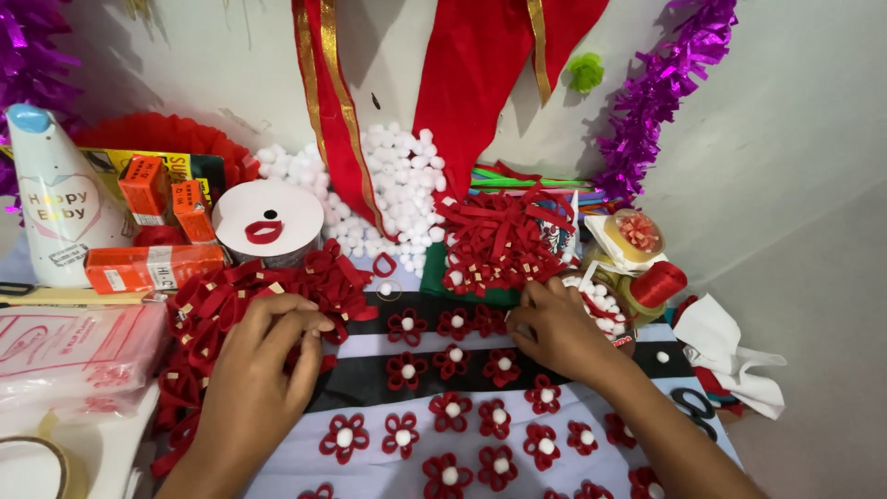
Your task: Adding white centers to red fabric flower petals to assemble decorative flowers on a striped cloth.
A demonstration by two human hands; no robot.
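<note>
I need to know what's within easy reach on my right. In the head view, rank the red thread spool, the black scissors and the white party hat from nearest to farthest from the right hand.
From the right hand:
1. Red thread spool, just to its right, by the tape rolls.
2. Black scissors, lower right, at the cloth's edge.
3. White party hat, far left, across the table.

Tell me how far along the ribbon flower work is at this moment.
Done: many red ribbon flowers with white pompom centres lie in rows on the striped cloth. In hand: the left hand picks at the pile of red ribbon loops; the right hand reaches beside the container of white pompoms. Left: both loop piles, including the one behind, remain large.
</note>
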